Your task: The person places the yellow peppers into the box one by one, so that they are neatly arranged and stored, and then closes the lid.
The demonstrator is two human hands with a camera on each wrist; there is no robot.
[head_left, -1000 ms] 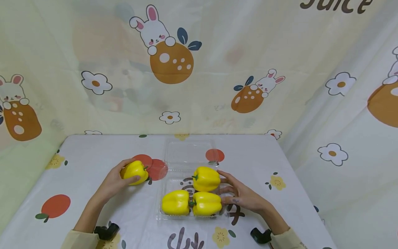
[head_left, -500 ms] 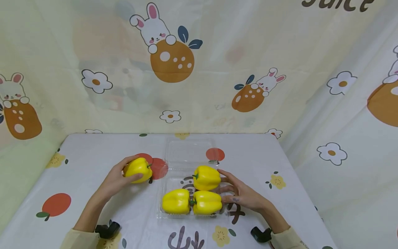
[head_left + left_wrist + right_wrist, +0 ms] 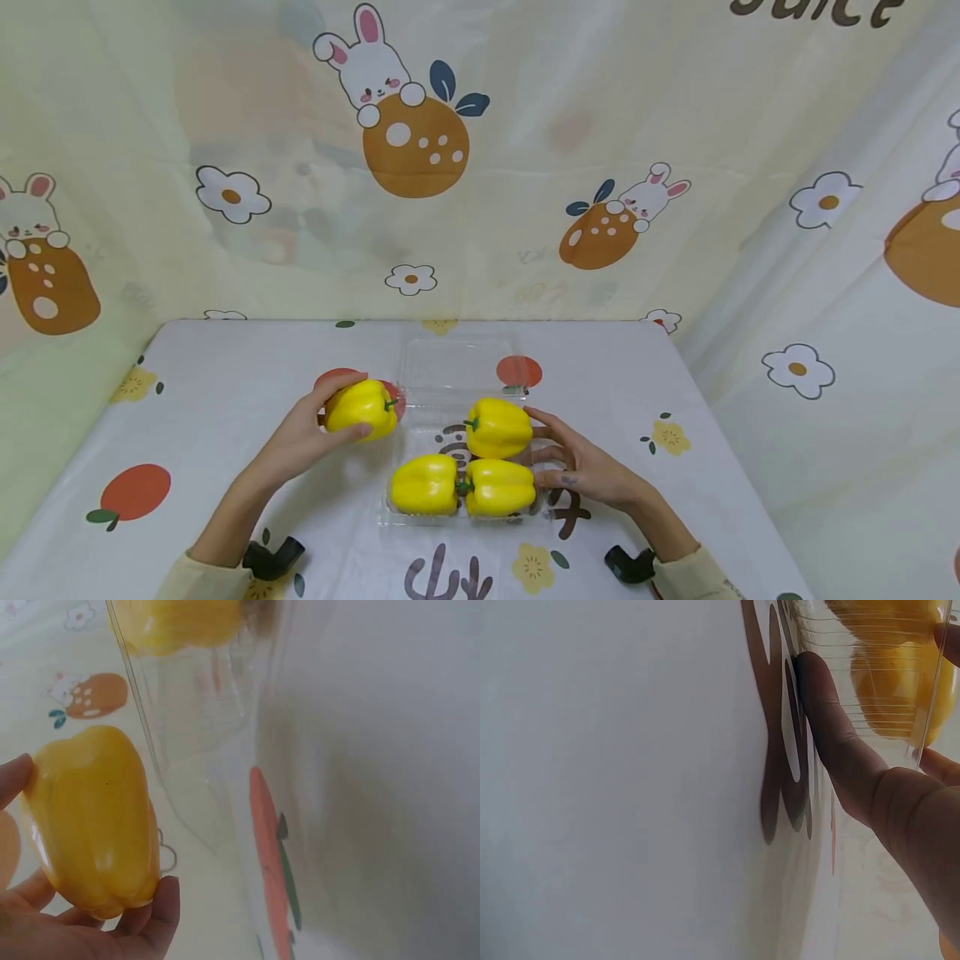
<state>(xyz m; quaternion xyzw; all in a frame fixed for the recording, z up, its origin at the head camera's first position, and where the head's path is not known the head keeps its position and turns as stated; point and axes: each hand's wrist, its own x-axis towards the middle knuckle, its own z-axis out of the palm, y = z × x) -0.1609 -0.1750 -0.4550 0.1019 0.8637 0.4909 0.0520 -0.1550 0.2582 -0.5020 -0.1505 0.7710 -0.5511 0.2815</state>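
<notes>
My left hand (image 3: 315, 429) holds a yellow bell pepper (image 3: 362, 410) with a green stem, just left of a clear plastic clamshell box (image 3: 420, 435). Thumb and fingers lie around the pepper's sides, as the left wrist view shows its blunt end (image 3: 97, 817). Three more yellow peppers lie in the box: one at back right (image 3: 498, 428), one at front right (image 3: 501, 487) and one at front left (image 3: 424, 485). My right hand (image 3: 588, 471) rests against the box's right side, fingers spread. In the right wrist view its thumb (image 3: 840, 742) lies along the ribbed wall (image 3: 840, 667).
The box's clear lid (image 3: 459, 365) lies folded back behind it on the white printed tablecloth (image 3: 600, 375). A patterned curtain (image 3: 510, 233) stands behind and at both sides. A black wrist device (image 3: 273, 558) sits on the left wrist, another (image 3: 630, 567) on the right.
My left hand has carried its pepper rightward, up to the box's left edge. The right hand and the three peppers in the box have stayed put.
</notes>
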